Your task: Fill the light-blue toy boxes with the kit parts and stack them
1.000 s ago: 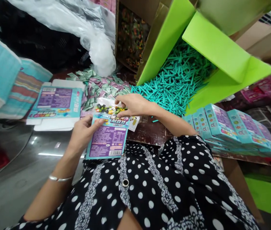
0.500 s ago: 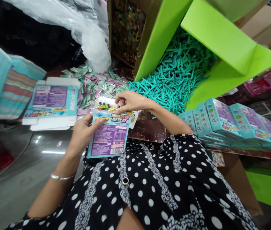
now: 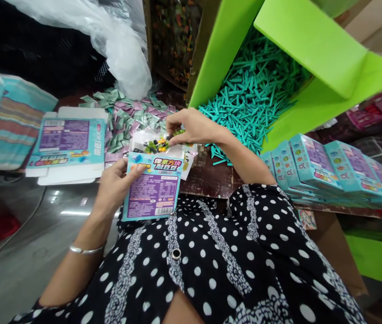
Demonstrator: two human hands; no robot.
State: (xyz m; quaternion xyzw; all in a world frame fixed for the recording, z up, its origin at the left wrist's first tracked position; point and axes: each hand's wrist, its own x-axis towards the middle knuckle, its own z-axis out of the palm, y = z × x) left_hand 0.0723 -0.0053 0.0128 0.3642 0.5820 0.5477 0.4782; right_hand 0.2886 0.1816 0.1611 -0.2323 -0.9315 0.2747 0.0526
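Observation:
My left hand [image 3: 116, 182] grips the left edge of an upright teal and purple box [image 3: 152, 191], its thumb on the front. The box has its printed panel facing me and its top end at the back. Just above that end, my right hand [image 3: 186, 128] pinches a clear bag of small green, yellow and black pieces [image 3: 157, 145]. Part of the bag is hidden by the fingers. White printed paper [image 3: 188, 164] lies right of the box.
Flat teal boxes [image 3: 65, 139] lie at the left. Small green and pink packets [image 3: 126, 117] are heaped behind my hands. Teal sticks [image 3: 248, 99] spill from a lime-green bin [image 3: 211, 58]. Boxes [image 3: 315, 162] are stacked at the right; a carton [image 3: 148, 40] stands behind.
My right hand has moved up and away from the box top, with the bag pieces now bunched near its fingertips. My left hand still holds the box in nearly the same place.

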